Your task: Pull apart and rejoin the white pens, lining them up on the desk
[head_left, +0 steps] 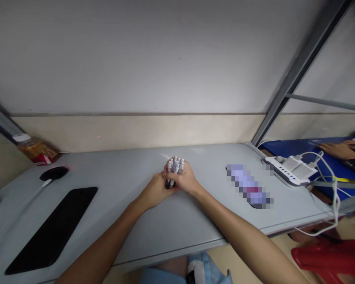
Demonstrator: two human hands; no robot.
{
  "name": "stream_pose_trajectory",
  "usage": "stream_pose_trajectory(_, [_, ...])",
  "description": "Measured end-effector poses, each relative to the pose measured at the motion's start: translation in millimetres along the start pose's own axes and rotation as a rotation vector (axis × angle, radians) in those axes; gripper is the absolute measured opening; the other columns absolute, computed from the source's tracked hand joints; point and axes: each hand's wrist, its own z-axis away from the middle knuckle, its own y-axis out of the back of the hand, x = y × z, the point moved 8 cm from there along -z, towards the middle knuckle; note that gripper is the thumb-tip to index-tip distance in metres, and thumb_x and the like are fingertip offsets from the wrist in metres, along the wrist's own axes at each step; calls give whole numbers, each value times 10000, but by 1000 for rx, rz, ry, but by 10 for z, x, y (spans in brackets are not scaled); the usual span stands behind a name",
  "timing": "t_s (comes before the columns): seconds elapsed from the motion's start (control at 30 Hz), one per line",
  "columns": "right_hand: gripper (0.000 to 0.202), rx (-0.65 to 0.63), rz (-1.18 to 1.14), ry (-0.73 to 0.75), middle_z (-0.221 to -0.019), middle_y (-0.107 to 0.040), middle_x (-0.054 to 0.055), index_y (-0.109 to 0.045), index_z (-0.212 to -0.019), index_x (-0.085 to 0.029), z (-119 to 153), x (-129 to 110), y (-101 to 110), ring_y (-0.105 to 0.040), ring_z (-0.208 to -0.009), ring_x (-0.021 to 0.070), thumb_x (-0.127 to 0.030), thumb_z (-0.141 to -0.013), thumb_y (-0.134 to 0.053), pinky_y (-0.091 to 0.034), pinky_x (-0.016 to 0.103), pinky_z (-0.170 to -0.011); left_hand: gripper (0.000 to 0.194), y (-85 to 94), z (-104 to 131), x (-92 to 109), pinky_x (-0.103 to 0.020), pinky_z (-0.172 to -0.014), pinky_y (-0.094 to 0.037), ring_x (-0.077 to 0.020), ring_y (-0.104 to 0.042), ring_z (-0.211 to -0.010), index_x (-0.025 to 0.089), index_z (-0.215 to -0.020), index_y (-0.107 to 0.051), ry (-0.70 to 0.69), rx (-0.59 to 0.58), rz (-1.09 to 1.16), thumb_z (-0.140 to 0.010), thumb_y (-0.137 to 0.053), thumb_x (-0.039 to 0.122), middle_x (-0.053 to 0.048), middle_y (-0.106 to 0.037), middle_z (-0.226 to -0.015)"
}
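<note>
Silvery sticks [175, 164] are filling the snug grip of the left hand [156, 190] and right hand [187, 177]; they are looking light, stiff (maybe slippery), best held around the middle.

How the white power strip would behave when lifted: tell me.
The power strip is probably stiff, given its crisp, rigid-looking edges. The chunky adapters plugged into it likely weight it unevenly, and the white cables would probably drag.
</note>
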Motion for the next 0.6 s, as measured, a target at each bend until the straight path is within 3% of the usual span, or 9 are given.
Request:
stream_pose_trajectory(0.23, [187,-145,-60,-79,-782,-617,-8,-646,-796,-176,25,-16,-96,-580,-725,139,-134,-615,-629,-466,257,-683,361,47,-1,100,-340,-893,-521,-211,-655,-969,179,-1056,-643,-67,52,21,-701,-694,218,-56,-693,-1064])
stream_pose_trajectory(0.33, [261,-169,-65,-97,-768,-613,-19,-668,-873,-183,38,-30,-115,-579,-722,132,-124,-620,-645,-465,247,-683,316,77,-3,164,-301,-807,-548,-185,-673,-879,168,-1036,-628,-42,0,146,-728,-673,222,-36,-711,-966])
stream_pose_trajectory(0.47, [470,-183,-91,-142,-744,-597,-41,-621,-1089,-210,57,-19,-147,-570,-677,125,-124,-630,-677,-464,250,-666,251,129,5,140,-270,-718,-549,-169,-669,-799,154,-953,-643,14,23,170,-705,-664,187,-20,-714,-896])
stream_pose_trajectory(0.6, [382,-187,11,-107,-799,-604,-16,-634,-1037,-189,63,-27,-152,-564,-712,129,-225,-670,-732,-466,265,-715,201,118,13,78,-256,-656,-538,-163,-656,-741,133,-875,-648,51,38,201,-688,-669,203,-26,-710,-840])
